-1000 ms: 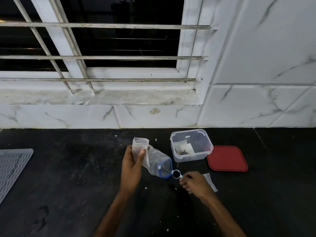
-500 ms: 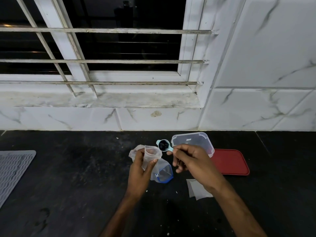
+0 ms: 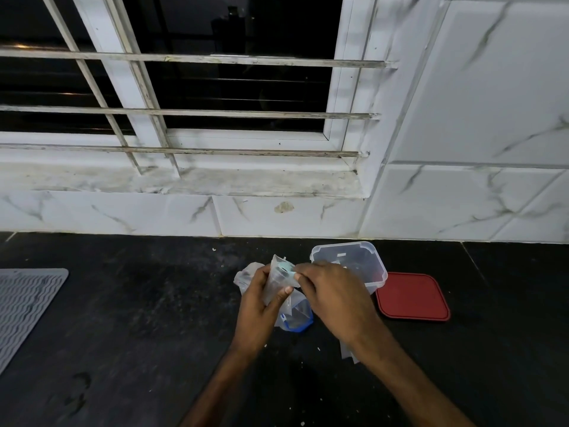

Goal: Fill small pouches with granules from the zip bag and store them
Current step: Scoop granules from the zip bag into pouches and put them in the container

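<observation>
Fingers [image 3: 281, 295] of left hand [image 3: 258, 306] pinch pouch [image 3: 277, 282]; right hand [image 3: 332, 297] fingers pinch scoop [image 3: 288, 268] at mouth.

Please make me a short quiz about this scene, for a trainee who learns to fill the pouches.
1. True or false: the lid lies on the counter, off the tub.
2. Which hand holds the scoop?
3. The left hand grips: A the pouch, B the lid, C the tub.
Key: 1 true; 2 the right hand; 3 A.
</observation>
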